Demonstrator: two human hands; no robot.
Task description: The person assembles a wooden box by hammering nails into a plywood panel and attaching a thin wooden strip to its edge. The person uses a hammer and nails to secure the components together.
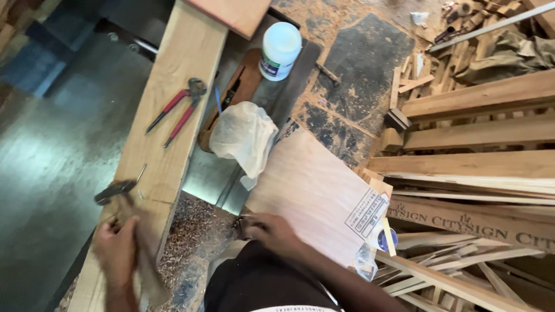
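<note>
My left hand (117, 249) grips the wooden handle of a hammer (115, 190), blurred by motion, over the near end of a long pale plank (173, 75). A thin nail (141, 173) stands tilted on the plank just beyond the hammer head. My right hand (269, 229) has its fingers curled on the near left corner of a reddish plywood sheet (315, 185). That sheet leans across the floor and has a printed label at its right edge. Whether small items lie under the fingers is unclear.
Red-handled pincers (180, 110) lie on the plank further up. A crumpled white cloth (245, 136), a brown wooden tool (238, 86) and a white jar (280, 48) sit beside it. Stacked timber and offcuts (474, 138) fill the right. Wood shavings (193, 234) cover the floor near me.
</note>
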